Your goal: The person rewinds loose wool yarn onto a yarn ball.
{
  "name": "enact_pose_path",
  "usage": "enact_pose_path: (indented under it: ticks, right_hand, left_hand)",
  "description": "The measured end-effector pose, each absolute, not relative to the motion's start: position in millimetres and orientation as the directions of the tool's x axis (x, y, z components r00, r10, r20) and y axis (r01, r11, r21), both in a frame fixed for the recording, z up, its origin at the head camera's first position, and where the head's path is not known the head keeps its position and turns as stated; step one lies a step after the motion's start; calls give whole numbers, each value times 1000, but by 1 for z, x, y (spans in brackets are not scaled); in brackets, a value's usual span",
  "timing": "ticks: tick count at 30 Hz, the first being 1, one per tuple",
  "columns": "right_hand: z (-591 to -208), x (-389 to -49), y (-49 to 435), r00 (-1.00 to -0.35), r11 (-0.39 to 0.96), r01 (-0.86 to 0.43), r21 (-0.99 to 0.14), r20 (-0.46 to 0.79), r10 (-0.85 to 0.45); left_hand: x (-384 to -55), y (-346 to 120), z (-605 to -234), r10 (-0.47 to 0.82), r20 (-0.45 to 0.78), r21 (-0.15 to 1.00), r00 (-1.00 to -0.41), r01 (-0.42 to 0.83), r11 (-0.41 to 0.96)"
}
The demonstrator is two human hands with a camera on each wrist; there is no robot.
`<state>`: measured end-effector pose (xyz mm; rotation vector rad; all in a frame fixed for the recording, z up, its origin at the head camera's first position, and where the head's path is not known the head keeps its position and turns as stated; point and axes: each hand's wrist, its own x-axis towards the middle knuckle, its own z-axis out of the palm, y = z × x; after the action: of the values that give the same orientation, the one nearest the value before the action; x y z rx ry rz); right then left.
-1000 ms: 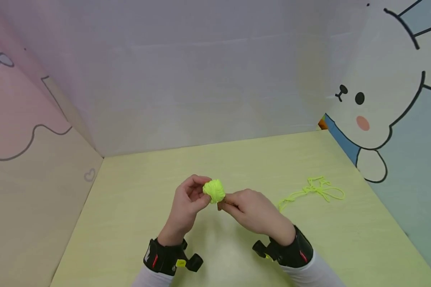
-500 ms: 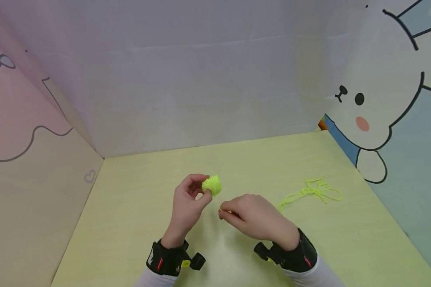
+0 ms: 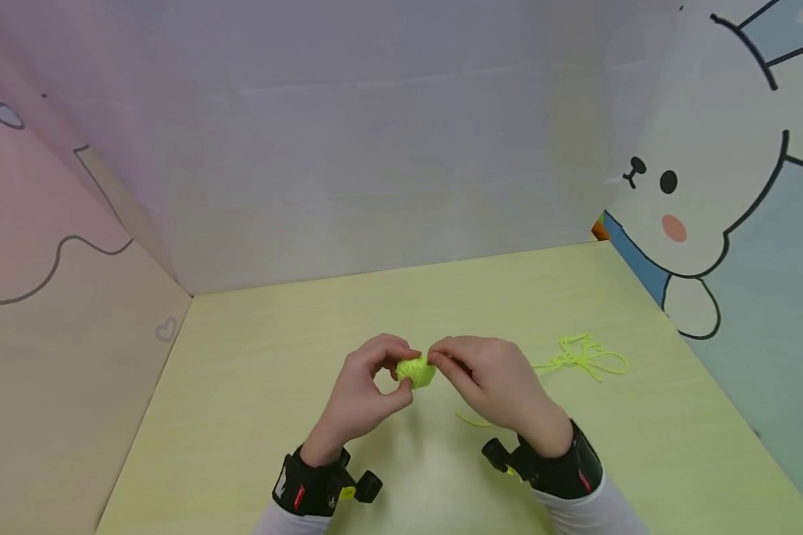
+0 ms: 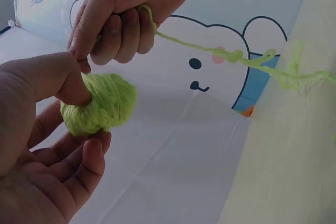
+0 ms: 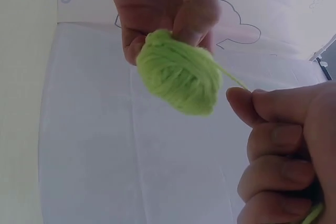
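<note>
A small ball of neon yellow-green yarn (image 3: 416,371) is pinched between the thumb and fingers of my left hand (image 3: 369,394), held above the table. Close at its right, my right hand (image 3: 498,379) pinches a taut strand of yarn (image 5: 231,76) between thumb and forefinger; the strand runs straight to the ball in the right wrist view. The other fingers of that hand are curled, and the yarn tail (image 4: 184,43) comes out of them toward the table in the left wrist view.
A loose tangle of the same yarn (image 3: 584,358) lies on the pale yellow table (image 3: 274,327), right of my hands. A white back wall (image 3: 388,163) and printed side panels (image 3: 763,297) enclose the table. Both wrists wear black camera straps (image 3: 308,483).
My right hand dropped away from the ball, drawing the strand down, then rose to the ball's upper right. The left hand shifted slightly right with the ball. The tangle slid slightly left.
</note>
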<state>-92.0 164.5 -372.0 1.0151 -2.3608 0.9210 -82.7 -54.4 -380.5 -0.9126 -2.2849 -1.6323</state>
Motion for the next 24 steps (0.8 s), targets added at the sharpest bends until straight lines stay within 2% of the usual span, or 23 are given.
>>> enact_pose_path:
  ticks: [5, 9, 15, 18, 24]
  right_hand:
    - [-374, -95, 165, -669, 532, -734, -422, 587, -456]
    - [-376, -97, 165, -680, 528, -726, -441, 575, -455]
    - [-378, -101, 163, -742, 534, -671, -515, 462, -486]
    - [-380, -102, 160, -763, 557, -645, -524, 390, -516]
    - [-384, -97, 150, -764, 595, -631, -499, 263, -589]
  left_hand:
    - [-79, -55, -375, 442, 503, 785, -743, 607, 126]
    - [-81, -57, -382, 468, 491, 813, -734, 580, 57]
    - [-89, -63, -399, 473, 498, 843, -727, 533, -70]
    - [-90, -65, -401, 416, 508, 853, -754, 508, -121]
    - [-89, -65, -397, 219, 415, 907, -883, 383, -174]
